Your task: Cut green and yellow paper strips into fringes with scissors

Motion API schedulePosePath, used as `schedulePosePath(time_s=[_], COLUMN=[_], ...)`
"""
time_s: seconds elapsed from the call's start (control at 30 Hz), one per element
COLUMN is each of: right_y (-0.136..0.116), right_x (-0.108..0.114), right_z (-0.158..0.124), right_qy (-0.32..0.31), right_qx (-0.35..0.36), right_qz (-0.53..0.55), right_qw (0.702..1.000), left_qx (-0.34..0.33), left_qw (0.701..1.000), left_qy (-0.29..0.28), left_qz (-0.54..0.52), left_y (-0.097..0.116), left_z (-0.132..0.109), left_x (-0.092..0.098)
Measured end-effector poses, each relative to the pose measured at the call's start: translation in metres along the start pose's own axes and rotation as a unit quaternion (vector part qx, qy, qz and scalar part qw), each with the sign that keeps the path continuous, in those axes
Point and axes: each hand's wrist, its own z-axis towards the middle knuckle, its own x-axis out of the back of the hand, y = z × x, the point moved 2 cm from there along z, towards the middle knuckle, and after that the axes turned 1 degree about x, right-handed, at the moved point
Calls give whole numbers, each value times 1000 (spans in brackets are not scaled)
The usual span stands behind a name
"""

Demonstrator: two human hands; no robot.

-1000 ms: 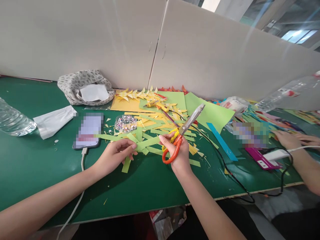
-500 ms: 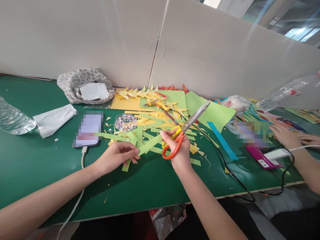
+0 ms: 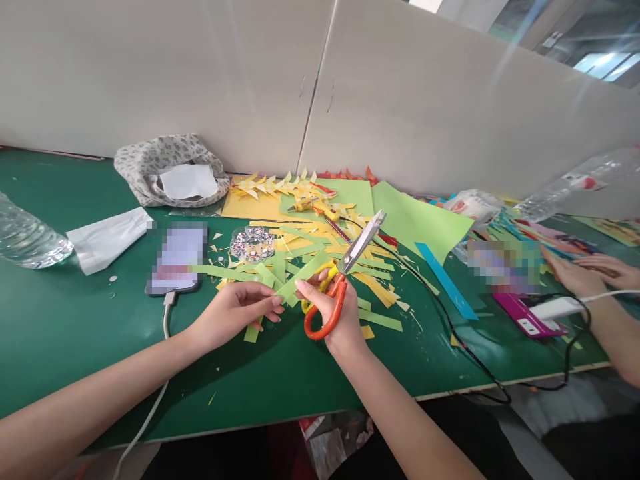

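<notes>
Between thumb and fingers, my left hand [image 3: 245, 308] pinches the lower end of a light green paper strip [image 3: 303, 276]. My right hand [image 3: 341, 317] is closed round scissors [image 3: 327, 319] with orange and yellow handles, their blades pointing up and to the right. Its thumb lies close to the green strip; whether it touches the paper I cannot tell. Under and behind both hands, green and yellow paper strips [image 3: 376, 319] lie in a loose heap. A clear container of small beads or gems [image 3: 252, 244] stands behind my left hand.
A phone [image 3: 181, 257] on a white cable lies at left, near a water bottle [image 3: 30, 233] and a cloth bag [image 3: 170, 143]. Behind the heap is a yellow glue gun [image 3: 304, 205]. A blue strip [image 3: 447, 281], black cord and another person's hands [image 3: 575, 277] are at right.
My right hand, with the scissors, has moved left and slightly down, closer to my left hand. The left hand has barely moved and keeps its pinch on the green strip.
</notes>
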Motion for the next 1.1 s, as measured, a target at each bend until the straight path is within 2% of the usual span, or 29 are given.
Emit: schedulePosePath(time_s=[0.57, 0.77, 0.9, 1.1], right_y=[-2, -7, -6, -5], right_x=[2, -1, -2, -5], right_z=[1, -1, -3, -4], right_qy=[-9, -82, -92, -114], right_qx=[4, -4, -2, -10], right_qz=[-17, -85, -106, -108], right_qw=[1000, 993, 990, 988], left_qx=[21, 33, 42, 41], left_qw=[1000, 999, 999, 999], left_qy=[0, -1, -11, 19], left_qz=[1, 15, 14, -28], left_y=[2, 4, 0, -1], left_z=[-1, -1, 1, 2], left_x=[0, 1, 2, 3])
